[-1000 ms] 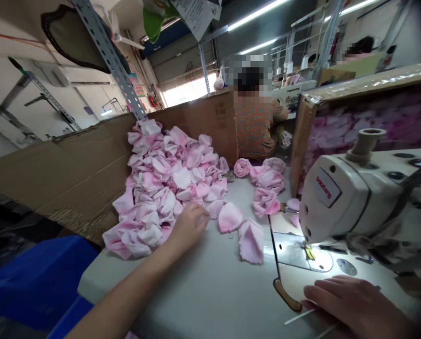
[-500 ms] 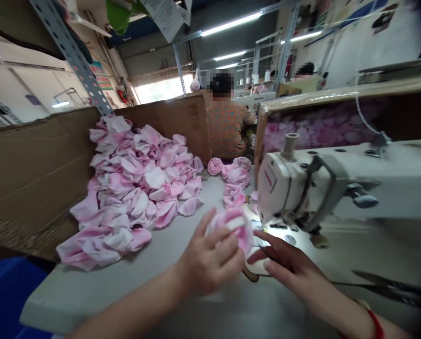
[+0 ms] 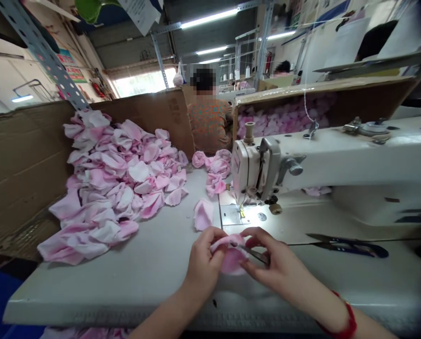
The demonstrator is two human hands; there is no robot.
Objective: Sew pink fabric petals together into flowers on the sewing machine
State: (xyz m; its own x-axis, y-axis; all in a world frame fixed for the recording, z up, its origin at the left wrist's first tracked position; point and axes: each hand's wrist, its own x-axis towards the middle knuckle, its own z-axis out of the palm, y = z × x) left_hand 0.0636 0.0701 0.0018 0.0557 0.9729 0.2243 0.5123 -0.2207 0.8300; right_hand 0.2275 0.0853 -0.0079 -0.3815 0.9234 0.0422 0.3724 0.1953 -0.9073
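My left hand [image 3: 203,266] and my right hand [image 3: 270,263] both pinch one small pink fabric petal [image 3: 231,256] just above the grey table [image 3: 154,278], in front of the sewing machine's needle plate [image 3: 231,214]. A thin metal tool [image 3: 254,254], like tweezers, lies along my right fingers. A single loose pink petal [image 3: 203,214] rests on the table just beyond my hands. A big heap of pink and white petals [image 3: 115,179] is piled to the left.
The white sewing machine [image 3: 302,160] fills the right side. Dark scissors [image 3: 347,245] lie on its bed. Cardboard walls [image 3: 23,155] back the heap. Sewn pink pieces [image 3: 215,172] lie further back. A cardboard box of petals [image 3: 284,115] stands behind. A person in a patterned top [image 3: 208,122] sits beyond.
My left hand left the heap, brought a petal to the table front, and my right hand joined it on the piece. The view swung right and down.
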